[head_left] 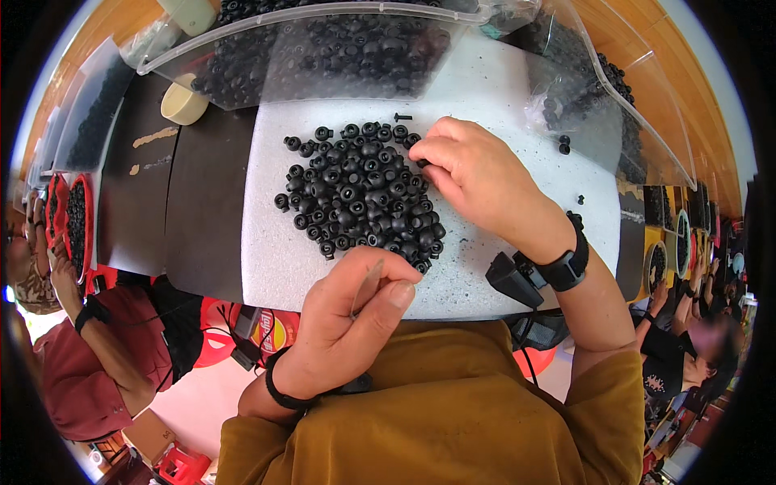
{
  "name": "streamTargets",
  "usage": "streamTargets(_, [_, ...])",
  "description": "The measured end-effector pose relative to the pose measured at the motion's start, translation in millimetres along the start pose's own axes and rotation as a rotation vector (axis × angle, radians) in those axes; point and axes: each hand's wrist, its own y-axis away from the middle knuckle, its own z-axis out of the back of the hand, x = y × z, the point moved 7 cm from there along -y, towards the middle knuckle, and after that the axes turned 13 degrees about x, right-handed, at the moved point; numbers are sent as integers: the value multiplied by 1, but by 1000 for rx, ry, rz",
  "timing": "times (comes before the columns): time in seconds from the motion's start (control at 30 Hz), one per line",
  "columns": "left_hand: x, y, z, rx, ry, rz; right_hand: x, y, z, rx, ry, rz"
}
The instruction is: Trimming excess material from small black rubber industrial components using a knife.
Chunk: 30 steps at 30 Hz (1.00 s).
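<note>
A heap of small round black plastic pieces with holes, resembling cord locks, lies on a white foam sheet. At the heap's upper right edge my right hand is closed, pinching a small black piece between thumb and fingertips; the fingers partly hide it. My left hand is curled closed at the heap's near edge, thumb against forefinger. A thin, pale, pointed sliver shows between them; its kind is unclear. Just beyond the heap lies a small T-shaped black piece.
Clear plastic bins with many black pieces stand at the back and right. A cream cup sits on the dark table. Several loose black pieces lie on the right. Other people work at both sides, with a red tray at left.
</note>
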Motion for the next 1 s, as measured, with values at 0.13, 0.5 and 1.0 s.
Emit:
streamTargets(0.13, [-1, -3, -3, 36, -51, 30, 16, 19, 21, -186, -74, 36])
streamTargets(0.5, [-3, -27, -40, 167, -230, 39, 41, 108, 16, -215, -1106, 156])
streamTargets(1.0, [-13, -46, -97, 255, -861, -221, 24, 156, 3, -472, -1511, 263])
